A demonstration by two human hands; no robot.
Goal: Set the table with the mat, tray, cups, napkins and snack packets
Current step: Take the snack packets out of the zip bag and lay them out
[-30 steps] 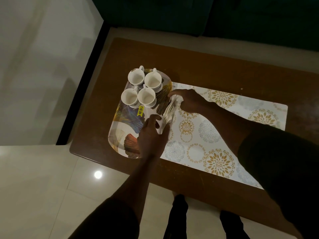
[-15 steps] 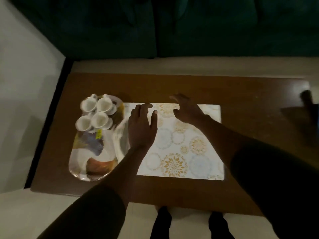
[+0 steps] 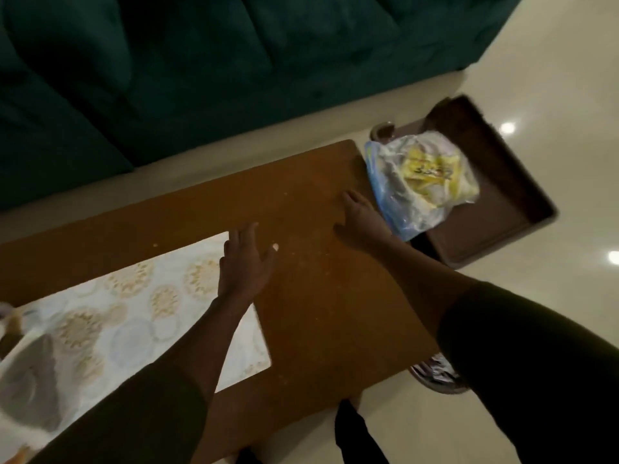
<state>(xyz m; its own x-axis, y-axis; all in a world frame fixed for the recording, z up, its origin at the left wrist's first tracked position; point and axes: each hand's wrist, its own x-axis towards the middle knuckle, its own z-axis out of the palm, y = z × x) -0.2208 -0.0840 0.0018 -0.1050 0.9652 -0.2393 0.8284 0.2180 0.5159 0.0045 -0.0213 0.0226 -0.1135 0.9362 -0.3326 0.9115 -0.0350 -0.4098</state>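
Observation:
The patterned mat (image 3: 134, 316) lies on the brown table (image 3: 318, 296), towards its left. A blurred edge of the printed tray (image 3: 20, 373) shows at the far left; the cups are out of view. My left hand (image 3: 246, 262) hovers open over the mat's right corner, fingers spread. My right hand (image 3: 361, 216) is open near the table's right end, just beside a clear plastic bag (image 3: 402, 182) with yellow snack packets (image 3: 432, 169) inside. The bag rests on a dark brown tray-like stand (image 3: 495, 195) past the table's right end.
A dark green sofa (image 3: 201, 68) runs along the far side of the table. Pale glossy floor tiles (image 3: 552, 61) surround the table at right. My legs and a patterned slipper (image 3: 435, 376) show below the near table edge.
The view has swung right, away from the tray and cups. Both hands left the tray and napkin and moved right across the mat; the right hand now reaches beside the snack bag.

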